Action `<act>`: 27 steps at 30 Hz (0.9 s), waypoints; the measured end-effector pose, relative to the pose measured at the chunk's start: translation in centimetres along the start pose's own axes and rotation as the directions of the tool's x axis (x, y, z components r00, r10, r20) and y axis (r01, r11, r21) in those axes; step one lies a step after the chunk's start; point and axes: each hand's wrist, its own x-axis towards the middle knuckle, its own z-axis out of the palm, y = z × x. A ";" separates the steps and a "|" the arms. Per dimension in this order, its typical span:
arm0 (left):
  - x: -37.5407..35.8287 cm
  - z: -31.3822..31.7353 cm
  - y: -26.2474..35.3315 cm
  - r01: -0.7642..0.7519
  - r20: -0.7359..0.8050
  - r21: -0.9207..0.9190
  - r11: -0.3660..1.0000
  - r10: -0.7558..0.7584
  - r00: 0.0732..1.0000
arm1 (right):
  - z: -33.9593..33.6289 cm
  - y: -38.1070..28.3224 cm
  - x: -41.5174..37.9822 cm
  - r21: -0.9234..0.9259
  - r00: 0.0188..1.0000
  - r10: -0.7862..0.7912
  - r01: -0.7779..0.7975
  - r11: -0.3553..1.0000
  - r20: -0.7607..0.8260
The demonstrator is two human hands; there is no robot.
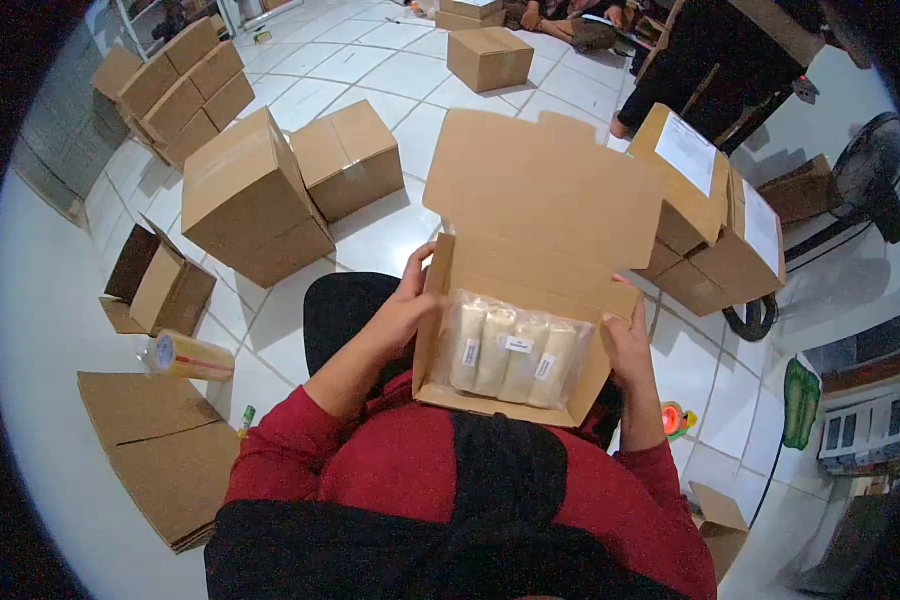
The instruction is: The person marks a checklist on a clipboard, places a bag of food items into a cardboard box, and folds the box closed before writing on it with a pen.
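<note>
Tape roll is laid on the floor at the left, within reach. The open mailer box is kept steady on the lap: its left wall is gripped by the left hand, its right wall by the right hand. Wrapped white packets are laid flat inside, labels upward.

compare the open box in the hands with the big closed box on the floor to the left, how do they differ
The open box has its lid flap raised and shows wrapped pale rolls; the closed box is shut. The open one is held by the left hand and right hand; the closed one rests on the tiled floor. Both are plain brown cardboard.
</note>
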 end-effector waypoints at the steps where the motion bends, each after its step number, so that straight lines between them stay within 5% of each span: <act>1: 0.7 0.0 0.0 0.001 0.000 0.000 1.000 -0.001 1.000 | -0.1 0.0 0.2 -0.048 0.999 -0.047 0.048 0.998 0.028; 3: 2.1 -0.5 -0.7 0.172 -0.122 -0.066 0.983 -0.179 0.976 | -0.3 0.2 0.5 -0.097 0.994 -0.092 0.097 0.991 0.059; 10: 2.2 -1.8 -1.9 0.147 -0.067 -0.154 0.977 -0.159 0.985 | -0.9 2.2 0.8 -0.130 0.998 -0.029 0.036 0.991 0.058; 12: 2.3 -2.2 -2.3 -0.068 0.069 0.094 0.993 0.062 0.996 | -1.2 2.9 0.9 -0.084 0.998 0.022 -0.017 0.996 0.053; 15: 2.2 -1.7 -1.7 -0.201 0.104 0.282 0.938 0.179 0.978 | -0.7 2.1 0.9 -0.107 0.998 0.051 -0.046 0.993 0.043; 18: 2.9 -1.7 -3.6 -0.068 0.038 0.322 0.944 0.059 0.998 | -0.3 1.4 0.5 -0.146 1.000 0.004 -0.002 0.989 0.014; 27: 2.4 -0.3 -2.6 -0.026 0.007 0.435 0.900 0.026 1.000 | -0.3 1.2 -0.1 0.227 0.989 0.132 -0.114 0.967 -0.066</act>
